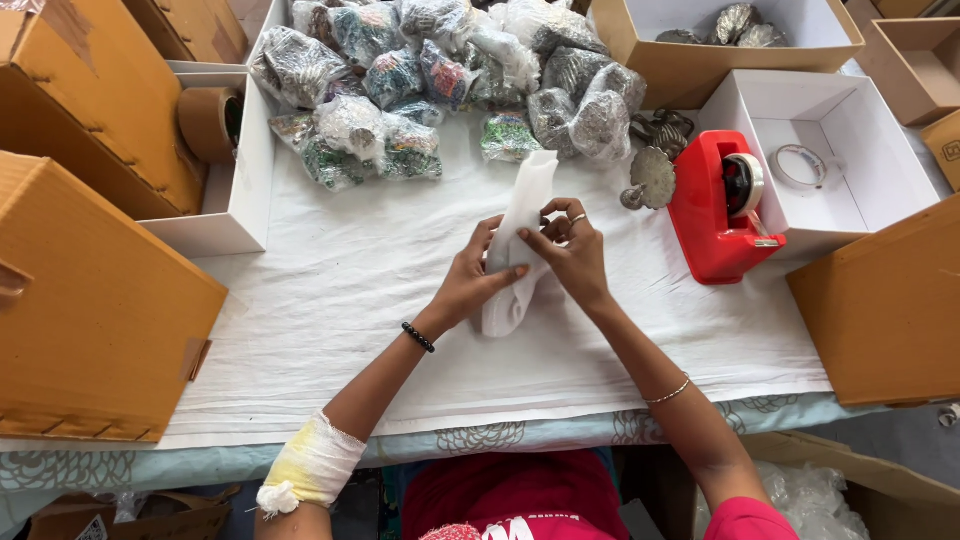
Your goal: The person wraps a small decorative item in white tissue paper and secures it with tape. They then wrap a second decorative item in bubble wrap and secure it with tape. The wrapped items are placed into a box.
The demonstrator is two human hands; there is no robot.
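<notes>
Both hands, left hand (470,285) & right hand (572,252), pinch a soft white foam pouch (520,235) between the fingers over the table (330,300), prob. light, limp, best gripped at its edges, w/ red tape dispenser (712,215) just right.

A counter (330,300) draped in plain white cloth over a pale blue floral-patterned sheet (520,435) fills the view, in soft, even daylight.

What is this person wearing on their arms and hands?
The left hand has a black bead bracelet at the wrist and a white, yellow-stained bandage near the elbow. The right hand wears a ring and a thin bangle. Sleeves are pink.
</notes>
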